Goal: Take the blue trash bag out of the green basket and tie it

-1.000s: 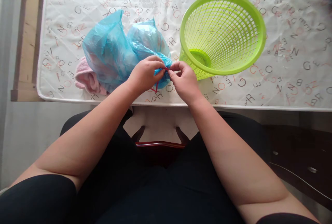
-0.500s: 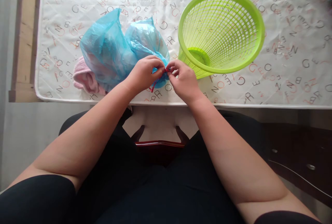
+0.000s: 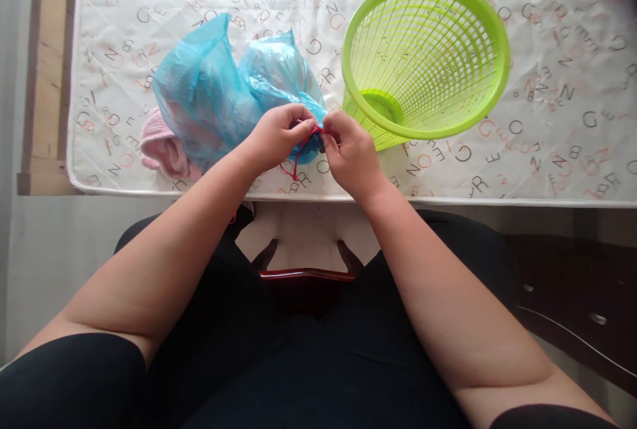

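Beside the basket (image 3: pixel 428 74), left hand (image 3: pixel 279 136) and right hand (image 3: pixel 352 154) pinch string (image 3: pixel 297 156) at the bag (image 3: pixel 283 69), tail loose, seemingly unfinished.

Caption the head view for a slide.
Left hand and right hand pinch a red string beside blue plastic, left of a green basket.

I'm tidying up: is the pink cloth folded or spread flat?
Not spread flat: the pink cloth curls over itself. Neatly folded, cannot tell; the blue bag hides part.
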`<action>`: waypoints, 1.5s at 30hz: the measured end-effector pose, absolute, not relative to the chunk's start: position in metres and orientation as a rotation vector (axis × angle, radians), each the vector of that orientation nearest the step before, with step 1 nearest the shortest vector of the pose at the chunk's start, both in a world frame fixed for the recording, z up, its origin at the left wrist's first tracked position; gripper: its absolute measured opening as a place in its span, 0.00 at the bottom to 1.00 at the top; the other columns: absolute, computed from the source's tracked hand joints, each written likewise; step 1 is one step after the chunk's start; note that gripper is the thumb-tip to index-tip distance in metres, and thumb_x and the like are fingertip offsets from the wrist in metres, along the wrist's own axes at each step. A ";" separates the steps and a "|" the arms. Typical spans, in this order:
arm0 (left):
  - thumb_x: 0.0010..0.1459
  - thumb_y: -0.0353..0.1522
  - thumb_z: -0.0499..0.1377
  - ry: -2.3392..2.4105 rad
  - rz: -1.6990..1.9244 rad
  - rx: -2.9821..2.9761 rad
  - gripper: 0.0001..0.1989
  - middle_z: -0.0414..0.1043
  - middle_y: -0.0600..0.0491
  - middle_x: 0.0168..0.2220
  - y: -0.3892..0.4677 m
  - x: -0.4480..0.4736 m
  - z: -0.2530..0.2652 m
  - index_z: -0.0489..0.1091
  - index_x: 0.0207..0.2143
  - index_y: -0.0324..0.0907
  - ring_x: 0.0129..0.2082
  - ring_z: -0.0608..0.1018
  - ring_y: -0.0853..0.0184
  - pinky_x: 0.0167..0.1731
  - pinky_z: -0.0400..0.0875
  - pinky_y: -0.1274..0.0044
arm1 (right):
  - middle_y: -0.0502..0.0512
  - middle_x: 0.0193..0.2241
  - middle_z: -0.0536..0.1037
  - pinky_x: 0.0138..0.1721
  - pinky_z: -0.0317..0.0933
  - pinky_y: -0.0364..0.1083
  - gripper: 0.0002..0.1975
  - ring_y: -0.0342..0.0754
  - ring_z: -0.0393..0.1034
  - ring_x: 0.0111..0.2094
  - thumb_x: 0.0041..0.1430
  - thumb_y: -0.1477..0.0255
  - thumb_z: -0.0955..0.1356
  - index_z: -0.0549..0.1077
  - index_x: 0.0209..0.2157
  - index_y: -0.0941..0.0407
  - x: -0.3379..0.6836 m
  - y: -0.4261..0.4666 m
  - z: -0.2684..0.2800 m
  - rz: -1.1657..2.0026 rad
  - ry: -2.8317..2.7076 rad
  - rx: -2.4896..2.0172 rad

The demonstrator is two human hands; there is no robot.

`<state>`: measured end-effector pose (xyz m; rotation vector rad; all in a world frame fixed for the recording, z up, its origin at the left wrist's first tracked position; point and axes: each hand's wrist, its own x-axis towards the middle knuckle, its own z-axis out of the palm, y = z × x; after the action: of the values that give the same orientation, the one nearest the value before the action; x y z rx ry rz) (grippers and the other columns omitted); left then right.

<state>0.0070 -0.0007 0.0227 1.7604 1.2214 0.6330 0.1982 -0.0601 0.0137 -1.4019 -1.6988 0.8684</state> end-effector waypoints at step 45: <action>0.69 0.38 0.65 1.445 0.981 1.521 0.09 0.77 0.53 0.37 0.012 -0.012 0.028 0.70 0.36 0.46 0.40 0.79 0.64 0.47 0.78 0.66 | 0.50 0.32 0.70 0.50 0.69 0.55 0.11 0.51 0.68 0.39 0.69 0.71 0.69 0.62 0.35 0.49 0.197 -0.056 0.007 1.182 -1.434 -1.487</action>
<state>-0.0119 0.0119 0.0285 1.5205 1.4452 0.9811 0.1967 -0.0558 0.0072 -1.4873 -1.4344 1.1818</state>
